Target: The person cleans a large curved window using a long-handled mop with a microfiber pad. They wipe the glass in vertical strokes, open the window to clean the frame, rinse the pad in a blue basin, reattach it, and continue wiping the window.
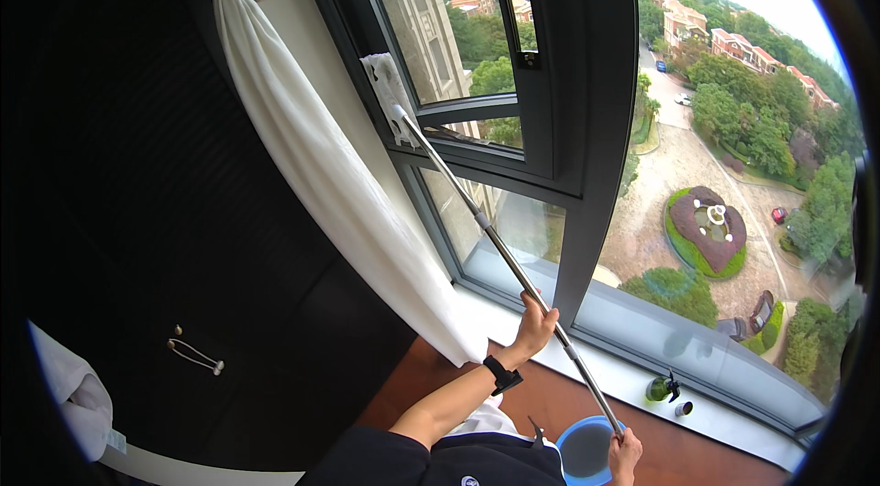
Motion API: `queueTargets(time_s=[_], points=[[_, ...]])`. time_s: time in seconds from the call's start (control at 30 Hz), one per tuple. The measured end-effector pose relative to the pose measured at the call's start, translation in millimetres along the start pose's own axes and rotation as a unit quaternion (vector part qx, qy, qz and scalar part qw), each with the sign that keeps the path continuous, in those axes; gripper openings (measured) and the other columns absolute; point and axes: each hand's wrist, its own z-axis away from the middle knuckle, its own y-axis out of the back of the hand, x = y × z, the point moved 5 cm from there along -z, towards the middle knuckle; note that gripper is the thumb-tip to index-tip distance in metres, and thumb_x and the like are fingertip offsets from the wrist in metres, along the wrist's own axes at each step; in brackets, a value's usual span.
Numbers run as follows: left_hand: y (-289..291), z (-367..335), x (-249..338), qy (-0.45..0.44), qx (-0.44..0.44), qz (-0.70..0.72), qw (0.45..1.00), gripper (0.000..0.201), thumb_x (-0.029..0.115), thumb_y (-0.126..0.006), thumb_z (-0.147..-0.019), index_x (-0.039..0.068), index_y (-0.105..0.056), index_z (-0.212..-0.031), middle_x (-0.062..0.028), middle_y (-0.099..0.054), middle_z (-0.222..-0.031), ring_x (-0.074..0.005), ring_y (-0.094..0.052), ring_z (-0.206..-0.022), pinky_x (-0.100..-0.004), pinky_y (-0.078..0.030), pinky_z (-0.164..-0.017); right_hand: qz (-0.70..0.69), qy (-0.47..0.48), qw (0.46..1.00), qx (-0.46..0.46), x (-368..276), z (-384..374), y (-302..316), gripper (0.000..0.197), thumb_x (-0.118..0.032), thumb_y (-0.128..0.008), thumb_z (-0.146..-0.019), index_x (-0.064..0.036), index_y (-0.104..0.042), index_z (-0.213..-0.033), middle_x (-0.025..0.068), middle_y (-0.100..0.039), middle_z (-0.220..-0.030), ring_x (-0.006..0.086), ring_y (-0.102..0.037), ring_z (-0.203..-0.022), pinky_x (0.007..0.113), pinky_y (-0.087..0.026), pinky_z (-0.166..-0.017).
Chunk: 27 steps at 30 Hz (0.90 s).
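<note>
two hands, left hand (534, 325), right hand (625, 451), gripping mop pole (495, 243), window pane (417, 18)

Telescopic window mop (390, 101): white pad on dark window frame (587, 119); metal pole gripped by left hand (534, 325) and right hand (625, 454).

daylight pours in through the big window (697, 165), so the outside view is bright and the sky near the top is blown out to white. the room side on the left sits in deep shadow, almost black. the white curtain (312, 156) catches soft light. heavy fisheye bend on the window frames, dark vignette in the corners. focus is mostly sharp.
</note>
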Motion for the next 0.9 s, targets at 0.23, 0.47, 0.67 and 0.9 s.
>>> queueTargets(time_s=[0.23, 0.47, 0.67, 0.9], points=[[-33, 18, 0, 0.069, -0.028, 0.019, 0.997, 0.053, 0.011, -0.059, -0.09, -0.001, -0.022, -0.126, -0.0169, -0.052, -0.09, -0.0242, -0.06, -0.074, -0.038, -0.05, -0.068, 0.021, -0.023, 0.999, 0.019, 34, 14, 11, 0.021, -0.012, -0.065, -0.082, -0.0038, -0.049, -0.07, 0.0184, -0.056, -0.063, 0.0399, -0.058, -0.062, 0.048, -0.044, -0.058], [-79, 42, 10, -0.002, -0.041, 0.012, 0.999, 0.047, 0.007, -0.057, -0.094, 0.004, -0.019, -0.122, -0.0066, -0.053, -0.081, -0.0122, -0.053, -0.054, -0.0258, -0.046, -0.049, 0.07, -0.107, 0.992, -0.014, 90, 36, 33, 0.013, -0.01, -0.066, -0.079, -0.0062, -0.054, -0.077, 0.0142, -0.06, -0.068, 0.0358, -0.059, -0.066, 0.044, -0.044, -0.065], [-124, 73, 21, -0.002, -0.083, 0.025, 0.996, 0.053, 0.01, -0.061, -0.095, 0.002, -0.019, -0.126, -0.0074, -0.052, -0.083, -0.0135, -0.055, -0.067, -0.0292, -0.048, -0.06, 0.108, -0.146, 0.983, -0.024, 116, 64, 80, 0.015, -0.021, -0.065, -0.085, -0.0061, -0.061, -0.084, 0.0173, -0.062, -0.073, 0.0374, -0.06, -0.069, 0.046, -0.046, -0.064], [-176, 120, 35, 0.02, -0.158, 0.032, 0.987, 0.056, 0.016, -0.063, -0.096, 0.001, -0.018, -0.127, -0.0074, -0.054, -0.079, -0.0156, -0.057, -0.065, -0.032, -0.048, -0.06, 0.113, -0.149, 0.982, 0.029, 140, 103, 127, 0.021, -0.028, -0.066, -0.086, -0.008, -0.064, -0.086, 0.0187, -0.064, -0.078, 0.0403, -0.06, -0.072, 0.048, -0.048, -0.064]])
